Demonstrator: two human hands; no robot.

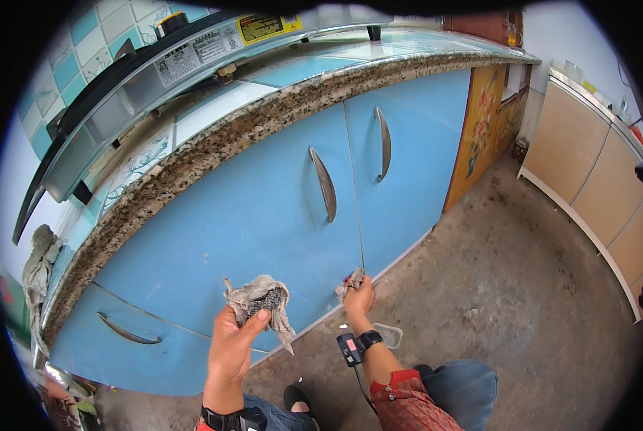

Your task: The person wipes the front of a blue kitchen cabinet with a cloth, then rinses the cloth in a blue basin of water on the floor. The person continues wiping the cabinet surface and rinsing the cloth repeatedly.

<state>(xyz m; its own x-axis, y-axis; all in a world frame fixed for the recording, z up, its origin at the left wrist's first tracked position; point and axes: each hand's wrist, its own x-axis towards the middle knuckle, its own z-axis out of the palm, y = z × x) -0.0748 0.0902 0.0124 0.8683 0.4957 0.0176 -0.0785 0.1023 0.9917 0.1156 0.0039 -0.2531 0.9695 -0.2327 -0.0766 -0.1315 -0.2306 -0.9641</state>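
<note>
- Grey cloth (284,323) in the left fingers (259,321)
- Blue doors (264,201) beyond them
- Speckled brown-and-black counter edge (314,93) above them
- Red patterned sleeve (411,406) below the right fingers (362,286)

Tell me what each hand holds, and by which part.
Left hand: a grey cloth with a dark scourer, thumb over the scourer's lower edge. Right hand: a bunched rag; exactly which part cannot be told.

Soft, fairly even light brightens the blue doors (257,208); the tabletop (300,70) shows pale glare, and the floor (501,287) looks duller. Straight edges bow toward the blackened surround, where far-right details seem slightly blurred.
</note>
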